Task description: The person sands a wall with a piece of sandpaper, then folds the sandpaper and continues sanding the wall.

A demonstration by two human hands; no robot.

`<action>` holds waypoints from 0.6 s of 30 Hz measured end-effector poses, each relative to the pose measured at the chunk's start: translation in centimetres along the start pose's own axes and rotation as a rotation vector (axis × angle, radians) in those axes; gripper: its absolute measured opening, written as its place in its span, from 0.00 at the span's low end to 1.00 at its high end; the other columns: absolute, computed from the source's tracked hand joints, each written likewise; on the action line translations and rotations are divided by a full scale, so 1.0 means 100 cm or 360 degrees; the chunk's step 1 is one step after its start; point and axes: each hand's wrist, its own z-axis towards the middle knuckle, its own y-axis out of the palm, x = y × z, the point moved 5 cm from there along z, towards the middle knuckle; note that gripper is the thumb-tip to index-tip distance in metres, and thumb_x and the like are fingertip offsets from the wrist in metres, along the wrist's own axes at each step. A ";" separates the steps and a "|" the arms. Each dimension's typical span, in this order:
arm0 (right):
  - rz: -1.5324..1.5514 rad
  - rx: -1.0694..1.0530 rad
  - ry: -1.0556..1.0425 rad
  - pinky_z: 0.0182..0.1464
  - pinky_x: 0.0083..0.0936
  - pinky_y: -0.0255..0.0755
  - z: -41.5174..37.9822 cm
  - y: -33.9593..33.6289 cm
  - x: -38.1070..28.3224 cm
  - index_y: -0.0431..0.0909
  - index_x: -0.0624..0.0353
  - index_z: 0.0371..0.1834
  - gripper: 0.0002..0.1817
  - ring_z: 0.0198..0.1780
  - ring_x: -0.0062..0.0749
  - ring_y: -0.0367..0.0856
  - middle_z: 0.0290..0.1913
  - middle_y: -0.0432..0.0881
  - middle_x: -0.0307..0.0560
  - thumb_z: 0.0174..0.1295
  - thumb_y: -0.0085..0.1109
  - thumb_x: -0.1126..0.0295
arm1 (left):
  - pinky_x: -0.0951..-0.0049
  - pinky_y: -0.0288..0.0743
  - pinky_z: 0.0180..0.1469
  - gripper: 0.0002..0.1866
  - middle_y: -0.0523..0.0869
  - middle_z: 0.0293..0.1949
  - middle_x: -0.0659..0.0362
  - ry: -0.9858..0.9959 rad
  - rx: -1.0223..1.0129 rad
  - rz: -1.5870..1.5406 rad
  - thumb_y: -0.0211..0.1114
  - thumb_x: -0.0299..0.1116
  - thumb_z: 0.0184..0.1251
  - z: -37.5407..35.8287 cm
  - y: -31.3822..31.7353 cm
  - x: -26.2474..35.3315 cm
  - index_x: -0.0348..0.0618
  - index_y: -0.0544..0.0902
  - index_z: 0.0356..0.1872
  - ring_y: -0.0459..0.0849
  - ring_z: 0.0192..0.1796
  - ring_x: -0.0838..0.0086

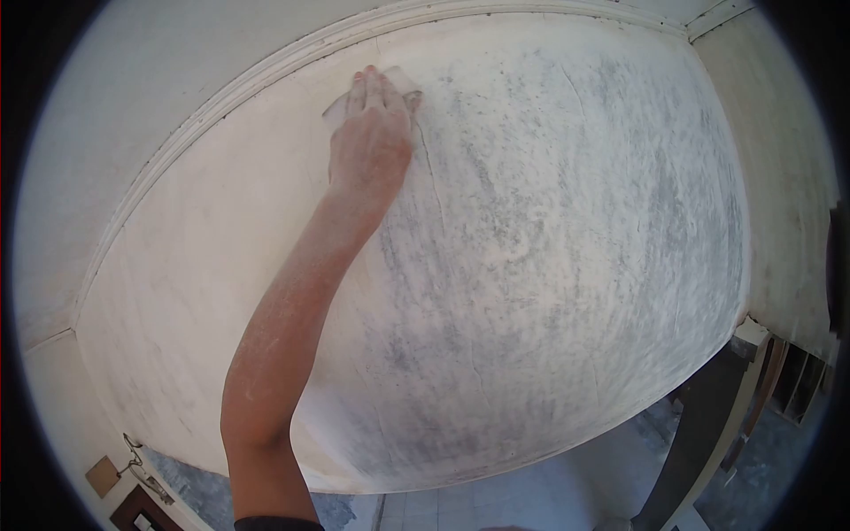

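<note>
Near the upper left corner of the wall (pixel 549 265), just below the moulding (pixel 266 75), a sheet of sandpaper (pixel 398 84) is pressed flat under the left hand (pixel 372 142), fingers extended together. Sanding appears underway; grey patches rightward likely need steady strokes.

A hand (pixel 372 133) presses a sanding sheet (pixel 403 84) flat against the wall (pixel 575 248), near its upper left corner, just below the moulding (pixel 221 97) along the wall's top edge. A doorway (pixel 708 425) stands at the wall's lower right corner.
</note>
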 end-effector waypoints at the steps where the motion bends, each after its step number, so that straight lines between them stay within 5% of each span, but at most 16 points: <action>1: -0.0137 0.0037 -0.0003 0.52 0.36 0.78 0.005 -0.023 -0.025 0.75 0.53 0.61 0.22 0.48 0.40 0.84 0.49 0.84 0.50 0.66 0.65 0.60 | 0.57 0.72 0.66 0.24 0.71 0.69 0.38 -0.0008 -0.0006 -0.0133 0.53 0.41 0.79 -0.002 -0.002 0.008 0.29 0.74 0.62 0.67 0.73 0.48; 3: -0.0424 0.0116 -0.0017 0.50 0.27 0.80 0.019 -0.078 -0.078 0.81 0.58 0.53 0.17 0.48 0.35 0.86 0.46 0.85 0.46 0.63 0.69 0.68 | 0.58 0.71 0.68 0.23 0.71 0.69 0.42 0.0157 0.0034 -0.0241 0.54 0.42 0.78 -0.012 -0.003 0.023 0.33 0.75 0.63 0.68 0.73 0.50; 7: -0.1074 0.0443 -0.0482 0.57 0.34 0.79 0.062 -0.166 -0.188 0.77 0.56 0.58 0.15 0.55 0.39 0.82 0.54 0.81 0.50 0.69 0.56 0.71 | 0.62 0.72 0.66 0.20 0.74 0.67 0.48 0.0306 0.0186 -0.0073 0.59 0.42 0.75 -0.015 -0.027 0.030 0.47 0.79 0.62 0.71 0.70 0.57; 13: -0.1837 0.1245 -0.1589 0.59 0.35 0.76 0.124 -0.268 -0.314 0.76 0.57 0.56 0.20 0.54 0.40 0.81 0.53 0.80 0.50 0.57 0.57 0.76 | 0.64 0.74 0.58 0.14 0.83 0.53 0.60 0.0501 -0.0197 -0.0712 0.68 0.36 0.66 -0.004 -0.028 0.017 0.54 0.85 0.53 0.79 0.55 0.65; 15: -0.1993 0.1338 -0.1749 0.62 0.37 0.73 0.136 -0.287 -0.340 0.75 0.57 0.59 0.23 0.58 0.41 0.79 0.56 0.80 0.50 0.59 0.63 0.70 | 0.62 0.73 0.57 0.12 0.85 0.47 0.62 0.0398 -0.0237 -0.1038 0.69 0.34 0.65 0.002 -0.031 0.012 0.52 0.84 0.49 0.81 0.51 0.66; 18: -0.2093 0.1463 -0.1475 0.64 0.38 0.72 0.151 -0.310 -0.348 0.73 0.58 0.63 0.29 0.61 0.42 0.77 0.57 0.80 0.50 0.59 0.68 0.62 | 0.64 0.72 0.56 0.10 0.87 0.39 0.63 0.0472 -0.0083 -0.1090 0.70 0.33 0.63 0.008 -0.033 0.008 0.51 0.83 0.45 0.83 0.46 0.68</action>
